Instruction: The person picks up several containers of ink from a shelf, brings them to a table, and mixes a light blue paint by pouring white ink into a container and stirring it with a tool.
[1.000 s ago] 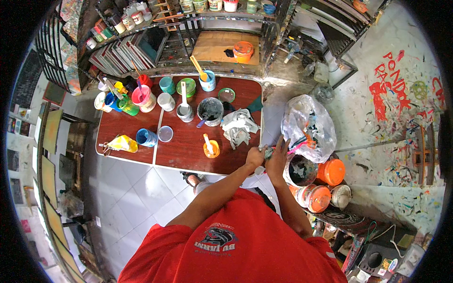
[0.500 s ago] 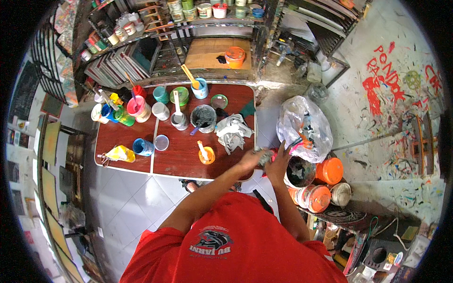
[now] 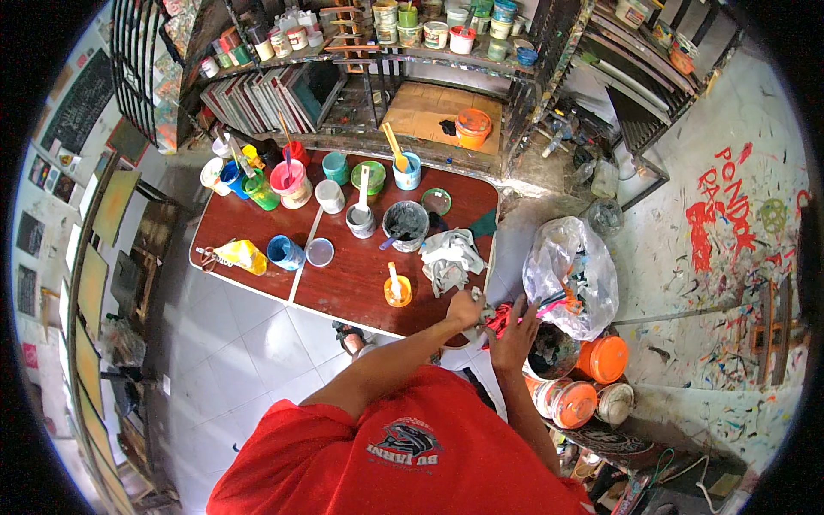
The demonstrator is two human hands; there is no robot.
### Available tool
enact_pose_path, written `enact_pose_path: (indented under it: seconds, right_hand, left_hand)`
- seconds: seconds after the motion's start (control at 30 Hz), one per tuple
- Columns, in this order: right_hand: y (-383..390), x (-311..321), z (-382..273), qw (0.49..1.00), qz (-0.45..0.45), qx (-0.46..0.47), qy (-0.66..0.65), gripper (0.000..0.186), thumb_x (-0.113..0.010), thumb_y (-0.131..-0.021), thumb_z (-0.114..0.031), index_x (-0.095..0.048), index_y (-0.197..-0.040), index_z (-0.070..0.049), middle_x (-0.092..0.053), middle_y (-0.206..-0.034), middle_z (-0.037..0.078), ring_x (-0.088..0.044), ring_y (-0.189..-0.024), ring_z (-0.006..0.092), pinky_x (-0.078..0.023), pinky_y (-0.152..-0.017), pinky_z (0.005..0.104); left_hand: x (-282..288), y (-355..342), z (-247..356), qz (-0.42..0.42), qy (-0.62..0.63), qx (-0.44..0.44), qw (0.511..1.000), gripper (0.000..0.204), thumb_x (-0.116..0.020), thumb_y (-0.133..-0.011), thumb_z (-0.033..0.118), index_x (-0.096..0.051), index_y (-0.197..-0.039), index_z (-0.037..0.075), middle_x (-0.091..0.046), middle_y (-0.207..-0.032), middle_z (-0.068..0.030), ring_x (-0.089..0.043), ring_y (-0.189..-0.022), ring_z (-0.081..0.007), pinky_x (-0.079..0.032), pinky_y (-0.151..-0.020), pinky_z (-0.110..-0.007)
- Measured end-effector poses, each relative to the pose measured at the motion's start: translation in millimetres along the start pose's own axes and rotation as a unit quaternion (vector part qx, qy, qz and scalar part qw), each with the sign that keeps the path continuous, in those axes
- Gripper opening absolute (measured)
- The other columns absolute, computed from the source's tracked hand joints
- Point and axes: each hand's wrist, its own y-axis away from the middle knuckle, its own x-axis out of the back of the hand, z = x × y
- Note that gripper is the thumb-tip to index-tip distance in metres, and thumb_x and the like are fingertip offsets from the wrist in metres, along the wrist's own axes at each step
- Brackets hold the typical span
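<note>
My left hand (image 3: 466, 309) is closed on a small grey rag (image 3: 487, 314) at the right corner of the dark red table. Close beside it, my right hand (image 3: 512, 340) holds a red cloth (image 3: 498, 321), partly hidden behind the fingers. A clear plastic bag (image 3: 558, 249) with coloured scraps stands just beyond my right hand. Under that hand is an open bucket, dark inside (image 3: 552, 350). Left of my hands a crumpled whitish cloth (image 3: 452, 260) lies on the table, near a small orange pot (image 3: 398, 292) with a white-handled tool in it.
On the table (image 3: 360, 300) stand several paint pots, a grey tub of dark paint (image 3: 405, 225) and a yellow pouch (image 3: 243, 256). Orange-lidded buckets (image 3: 603, 359) crowd the right side. Shelves with paint tubs (image 3: 436, 34) and stacked frames (image 3: 266, 107) line the back.
The view has shifted, so the scene sits further right and lower. Both hands stay close together by the bag, and more of the red cloth shows between them.
</note>
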Motion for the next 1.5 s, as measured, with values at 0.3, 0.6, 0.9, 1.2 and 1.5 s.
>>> enact_pose_path:
  seconds: [0.3,0.6,0.9,1.2,1.5]
  right_hand:
    - [2,-39,8,0.955,0.008,0.152,0.255,0.06,-0.061,-0.077,-0.023,-0.052,-0.134,-0.005,-0.009,-0.153,0.037,0.004,-0.143,0.0551,0.0,-0.111,0.0701]
    - [-4,-15,5,0.942,-0.296,0.036,-0.152,0.058,-0.066,-0.076,-0.027,-0.055,-0.128,-0.004,-0.005,-0.153,0.039,0.018,-0.145,0.0452,0.006,-0.116,0.0557]
    - [7,-55,91,0.879,-0.297,-0.01,-0.373,0.027,-0.056,-0.085,-0.017,-0.058,-0.109,-0.006,-0.061,-0.112,0.011,-0.058,-0.105,0.0232,-0.042,-0.098,0.0496]
    - [23,-27,93,0.975,-0.15,-0.021,-0.164,0.057,-0.049,-0.091,-0.021,-0.038,-0.146,-0.012,-0.037,-0.148,0.021,-0.032,-0.137,0.0411,-0.021,-0.112,0.0599]
    - [23,-11,33,0.991,-0.016,0.103,-0.089,0.069,-0.034,-0.1,-0.03,-0.004,-0.153,0.001,-0.002,-0.159,0.027,0.003,-0.148,0.0411,0.004,-0.117,0.053]
  left_hand:
    - [-32,3,22,0.028,0.353,0.233,0.906,0.076,-0.043,-0.096,0.059,-0.052,-0.129,-0.008,-0.057,-0.126,-0.0266,-0.056,-0.117,-0.0362,-0.041,-0.099,-0.041]
    - [-51,-21,-10,-0.072,0.554,0.232,0.796,0.044,-0.04,-0.102,0.043,-0.055,-0.116,0.003,-0.063,-0.087,-0.0144,-0.061,-0.065,-0.026,-0.052,-0.056,-0.042]
    - [-69,-24,8,-0.126,0.472,0.094,0.868,0.046,-0.049,-0.101,0.04,-0.064,-0.106,-0.003,-0.068,-0.081,-0.0111,-0.061,-0.066,-0.0189,-0.051,-0.059,-0.036]
    - [-35,11,51,0.06,-0.044,-0.253,0.965,0.04,-0.054,-0.096,0.039,-0.067,-0.091,0.002,-0.068,-0.079,-0.0201,-0.067,-0.073,-0.0373,-0.051,-0.065,-0.042]
    - [-6,-4,42,-0.035,0.303,0.128,0.944,0.076,-0.043,-0.091,0.065,-0.062,-0.122,-0.002,-0.057,-0.128,-0.0277,-0.055,-0.115,-0.0471,-0.044,-0.099,-0.042]
